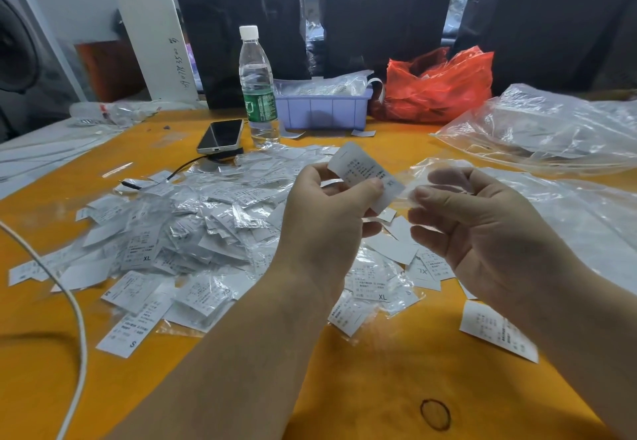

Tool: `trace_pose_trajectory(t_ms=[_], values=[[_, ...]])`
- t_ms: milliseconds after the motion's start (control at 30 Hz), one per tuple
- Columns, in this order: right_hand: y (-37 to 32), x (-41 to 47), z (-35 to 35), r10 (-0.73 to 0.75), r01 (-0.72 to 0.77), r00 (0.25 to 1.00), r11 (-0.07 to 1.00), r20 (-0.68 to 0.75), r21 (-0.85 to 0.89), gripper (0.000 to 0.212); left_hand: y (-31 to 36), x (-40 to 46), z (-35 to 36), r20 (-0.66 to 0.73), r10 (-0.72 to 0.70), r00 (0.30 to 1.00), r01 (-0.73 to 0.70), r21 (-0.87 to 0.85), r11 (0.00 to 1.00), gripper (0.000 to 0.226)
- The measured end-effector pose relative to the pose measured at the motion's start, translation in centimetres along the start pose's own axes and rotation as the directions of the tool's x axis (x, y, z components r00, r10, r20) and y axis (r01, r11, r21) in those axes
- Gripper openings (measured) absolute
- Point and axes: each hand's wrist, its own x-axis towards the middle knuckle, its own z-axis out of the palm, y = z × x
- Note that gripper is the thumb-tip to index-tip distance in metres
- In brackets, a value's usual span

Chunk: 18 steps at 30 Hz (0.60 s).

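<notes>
Pinching a white printed paper size label (pixel 358 169) marked XL between thumb and curled fingers of the left hand (pixel 331 212), raised above the orange counter (pixel 379 388). Gripping a small clear plastic sleeve (pixel 437 172) just beside it in the right hand (pixel 482 233), thumb on film. Best to spread the sleeve mouth, feed the label's end in straight, and avoid creasing. Below, a heap of loose white labels (pixel 179 233).
</notes>
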Motion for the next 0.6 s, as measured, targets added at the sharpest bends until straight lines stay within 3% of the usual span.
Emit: trace_pose_trajectory(t_ms=[200, 600], values=[[0.10, -0.15, 0.01, -0.010, 0.010, 1.000, 0.998, -0.005, -0.055, 0.037, 0.10, 0.03, -0.06, -0.010, 0.000, 1.000, -0.001, -0.034, 0.999, 0.022], [0.09, 0.21, -0.61, -0.063, 0.054, 0.991, 0.995, -0.121, -0.079, 0.016, 0.34, 0.12, -0.20, -0.028, 0.007, 1.000, -0.008, -0.030, 1.000, 0.022]])
